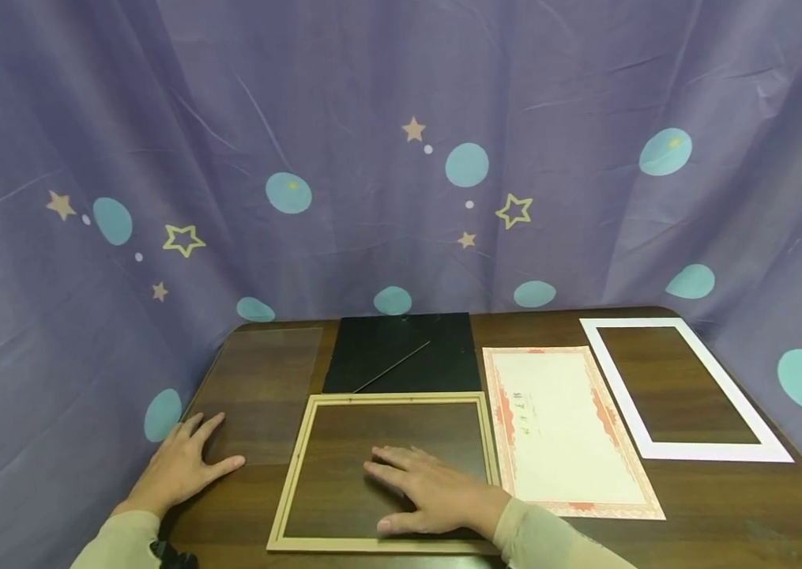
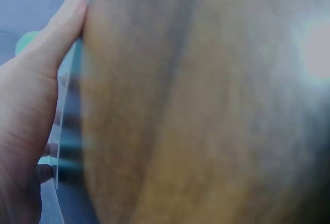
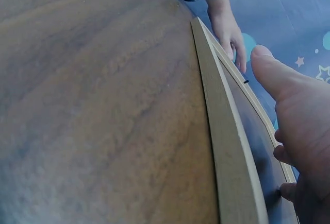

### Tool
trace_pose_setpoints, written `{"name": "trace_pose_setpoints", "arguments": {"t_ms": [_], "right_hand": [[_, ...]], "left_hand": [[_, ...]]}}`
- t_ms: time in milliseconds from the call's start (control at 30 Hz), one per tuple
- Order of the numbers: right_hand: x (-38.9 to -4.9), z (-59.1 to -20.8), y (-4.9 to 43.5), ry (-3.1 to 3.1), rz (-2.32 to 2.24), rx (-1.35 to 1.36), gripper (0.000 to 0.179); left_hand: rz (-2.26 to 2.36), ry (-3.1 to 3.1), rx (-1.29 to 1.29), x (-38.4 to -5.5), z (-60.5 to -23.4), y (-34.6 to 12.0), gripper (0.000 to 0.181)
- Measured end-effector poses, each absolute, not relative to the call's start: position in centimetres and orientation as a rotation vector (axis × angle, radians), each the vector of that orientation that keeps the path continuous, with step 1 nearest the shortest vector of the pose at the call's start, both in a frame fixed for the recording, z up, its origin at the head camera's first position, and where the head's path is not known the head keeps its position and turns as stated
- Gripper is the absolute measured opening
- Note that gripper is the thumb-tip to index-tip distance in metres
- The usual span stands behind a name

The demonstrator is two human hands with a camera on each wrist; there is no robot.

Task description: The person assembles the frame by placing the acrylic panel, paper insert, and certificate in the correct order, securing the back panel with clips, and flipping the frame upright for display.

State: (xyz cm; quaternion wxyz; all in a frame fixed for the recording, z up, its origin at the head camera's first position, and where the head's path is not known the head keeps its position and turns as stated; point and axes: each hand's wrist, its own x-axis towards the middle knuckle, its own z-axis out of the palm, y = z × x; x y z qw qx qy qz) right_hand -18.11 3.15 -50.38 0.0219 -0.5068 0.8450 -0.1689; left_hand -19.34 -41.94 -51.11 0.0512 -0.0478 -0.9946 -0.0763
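A clear sheet (image 1: 272, 395) lies flat at the table's left. Over its near-left corner my left hand (image 1: 183, 466) is spread, the thumb (image 2: 69, 15) and fingertips right at the sheet. The light wooden picture frame (image 1: 294, 474) lies in front of me. My right hand (image 1: 436, 490) is above its opening, fingers extended and holding nothing. In the right wrist view, the frame's near rail (image 3: 224, 126) runs beside that hand, and the left hand (image 3: 227, 31) shows beyond it.
Behind the frame lies a black backing board (image 1: 401, 340) with a thin rod (image 1: 393, 366) on it. A red-bordered certificate (image 1: 571, 427) lies to the right, then a white mat border (image 1: 713, 450). A purple curtain (image 1: 372, 103) surrounds the wooden table (image 1: 742, 506).
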Motion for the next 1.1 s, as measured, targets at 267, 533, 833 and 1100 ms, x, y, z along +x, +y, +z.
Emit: {"name": "trace_pose_setpoints", "arguments": {"t_ms": [267, 533, 833, 1100], "right_hand": [[-18.1, -48.3, -1.6, 2.561, -0.338, -1.715, 0.079], [-18.5, -48.6, -10.2, 2.543, 0.023, -1.744, 0.071], [-19.1, -49.4, -11.3, 2.551, 0.008, -1.805, 0.064], [-21.7, -49.1, -14.1, 2.716, -0.290, -1.862, 0.067]], "left_hand": [[-0.279, -3.061, -0.102, -18.7, -50.4, -42.4, 0.099], [-0.278, -3.060, -0.095, -18.6, -50.5, -42.0, 0.099], [-0.293, -3.061, -0.085, -18.5, -50.7, -41.7, 0.099], [-0.279, -3.038, -0.116, -18.2, -50.7, -41.5, 0.096]]}}
